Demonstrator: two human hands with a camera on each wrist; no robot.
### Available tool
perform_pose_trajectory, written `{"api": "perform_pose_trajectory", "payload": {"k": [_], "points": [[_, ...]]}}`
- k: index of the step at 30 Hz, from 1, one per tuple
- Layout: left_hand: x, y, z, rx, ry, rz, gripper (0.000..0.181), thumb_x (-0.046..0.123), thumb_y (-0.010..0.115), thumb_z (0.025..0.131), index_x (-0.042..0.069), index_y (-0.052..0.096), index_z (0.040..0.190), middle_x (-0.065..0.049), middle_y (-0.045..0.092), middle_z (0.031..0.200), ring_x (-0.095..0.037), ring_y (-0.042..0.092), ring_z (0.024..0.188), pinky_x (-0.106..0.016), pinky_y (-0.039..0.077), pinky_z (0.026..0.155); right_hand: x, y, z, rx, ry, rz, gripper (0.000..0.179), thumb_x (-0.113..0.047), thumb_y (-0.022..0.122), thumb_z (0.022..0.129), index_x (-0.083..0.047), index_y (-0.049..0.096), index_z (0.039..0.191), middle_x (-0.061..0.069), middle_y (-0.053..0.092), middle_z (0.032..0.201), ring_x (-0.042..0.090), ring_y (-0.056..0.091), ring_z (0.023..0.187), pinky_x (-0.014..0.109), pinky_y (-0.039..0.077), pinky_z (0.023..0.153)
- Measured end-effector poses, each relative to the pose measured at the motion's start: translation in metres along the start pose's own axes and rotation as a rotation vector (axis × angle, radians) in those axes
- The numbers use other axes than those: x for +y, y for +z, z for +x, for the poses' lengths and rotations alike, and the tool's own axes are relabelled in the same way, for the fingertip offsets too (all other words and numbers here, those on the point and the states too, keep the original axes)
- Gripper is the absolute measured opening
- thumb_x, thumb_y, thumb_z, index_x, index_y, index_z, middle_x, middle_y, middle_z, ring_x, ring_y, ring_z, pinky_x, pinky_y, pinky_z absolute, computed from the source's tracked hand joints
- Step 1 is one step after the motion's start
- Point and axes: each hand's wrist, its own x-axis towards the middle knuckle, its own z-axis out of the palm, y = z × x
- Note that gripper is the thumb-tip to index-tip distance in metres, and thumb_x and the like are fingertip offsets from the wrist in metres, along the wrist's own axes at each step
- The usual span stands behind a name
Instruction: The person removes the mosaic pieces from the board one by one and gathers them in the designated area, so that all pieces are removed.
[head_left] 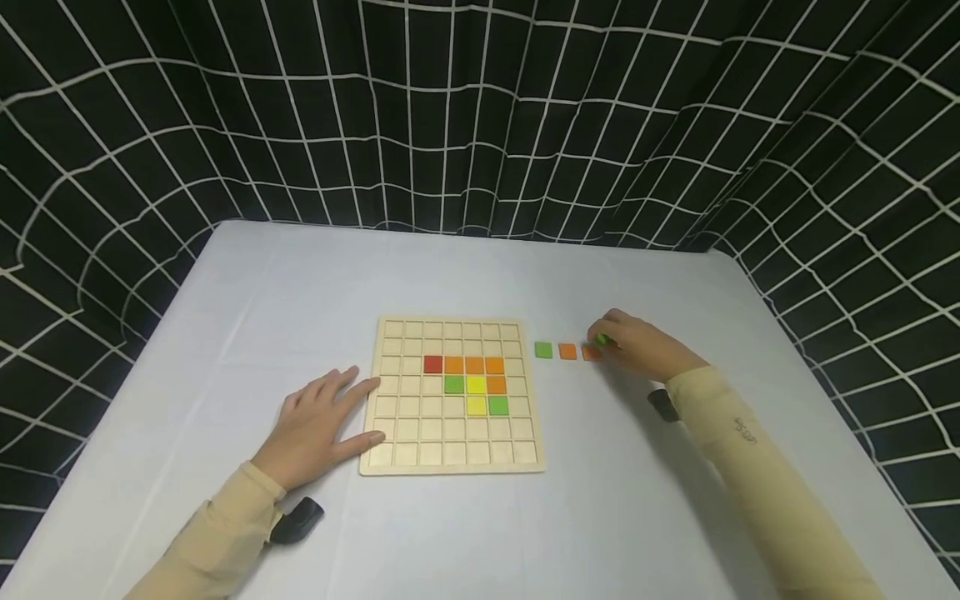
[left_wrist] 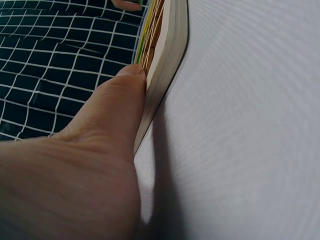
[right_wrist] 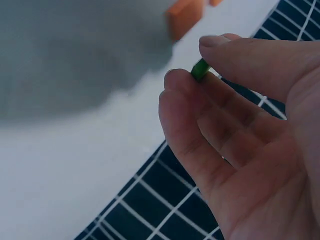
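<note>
A square wooden grid board (head_left: 420, 429) lies on the table, with several red, orange, green and yellow square tiles in its cells. My left hand (head_left: 315, 429) rests at the board's left edge, fingers spread, thumb and a fingertip touching the rim; the left wrist view shows the thumb (left_wrist: 110, 105) against the board's side. Right of the board, my right hand (head_left: 637, 343) pinches a small green tile (right_wrist: 200, 69) between thumb and fingertips, just above the table. Beneath and beside that hand is an orange tile (head_left: 591, 353), partly covered by it.
Left of my right hand, another orange tile (head_left: 567, 352) and a green tile (head_left: 543, 350) lie in a row beside the board. A white cloth covers the table (head_left: 450, 533). Black curtains with white grid lines (head_left: 450, 117) stand behind and at both sides.
</note>
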Motion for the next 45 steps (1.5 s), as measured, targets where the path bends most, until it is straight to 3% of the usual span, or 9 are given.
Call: {"api": "perform_pose_trajectory", "payload": {"k": [7, 11, 19, 38, 45], "points": [[-0.003, -0.001, 0.000, 0.012, -0.004, 0.004, 0.074, 0.063, 0.056, 0.086, 0.022, 0.039, 0.146, -0.015, 0.033, 0.151, -0.041, 0.030, 0.136, -0.062, 0.030, 0.097, 0.008, -0.004, -0.005, -0.111, 0.166, 0.061, 0.031, 0.000, 0.062, 0.089, -0.005, 0.058, 0.119, 0.011, 0.062, 0.113, 0.028, 0.059, 0.108, 0.048, 0.047, 0.094], [-0.003, -0.004, 0.000, 0.017, -0.006, 0.005, 0.073, 0.062, 0.056, 0.086, 0.022, 0.040, 0.145, -0.015, 0.034, 0.151, -0.041, 0.030, 0.135, -0.062, 0.031, 0.097, 0.011, -0.005, -0.004, -0.135, 0.192, 0.077, 0.025, 0.001, 0.060, 0.089, -0.004, 0.057, 0.114, 0.012, 0.063, 0.113, 0.028, 0.059, 0.106, 0.048, 0.047, 0.093], [-0.002, -0.007, 0.000, 0.019, -0.007, -0.010, 0.072, 0.061, 0.057, 0.087, 0.022, 0.040, 0.145, -0.014, 0.034, 0.151, -0.042, 0.030, 0.135, -0.063, 0.031, 0.096, 0.015, -0.002, -0.001, -0.113, 0.126, 0.029, 0.014, 0.004, 0.061, 0.088, -0.006, 0.063, 0.097, 0.006, 0.062, 0.100, 0.023, 0.060, 0.093, 0.042, 0.051, 0.085], [-0.002, -0.004, 0.000, 0.006, -0.007, -0.037, 0.072, 0.062, 0.057, 0.086, 0.023, 0.039, 0.145, -0.014, 0.033, 0.151, -0.041, 0.029, 0.136, -0.061, 0.029, 0.097, 0.014, 0.000, -0.008, -0.112, 0.141, -0.028, 0.018, 0.001, 0.067, 0.084, -0.006, 0.068, 0.100, 0.007, 0.062, 0.104, 0.024, 0.061, 0.099, 0.042, 0.051, 0.088], [0.000, -0.002, 0.001, -0.004, -0.007, -0.029, 0.074, 0.064, 0.055, 0.086, 0.024, 0.039, 0.146, -0.014, 0.033, 0.152, -0.041, 0.029, 0.136, -0.062, 0.029, 0.098, 0.012, -0.009, -0.005, -0.020, 0.090, -0.035, 0.012, -0.014, 0.065, 0.090, -0.008, 0.067, 0.100, 0.004, 0.066, 0.097, 0.022, 0.063, 0.090, 0.042, 0.052, 0.082]]}}
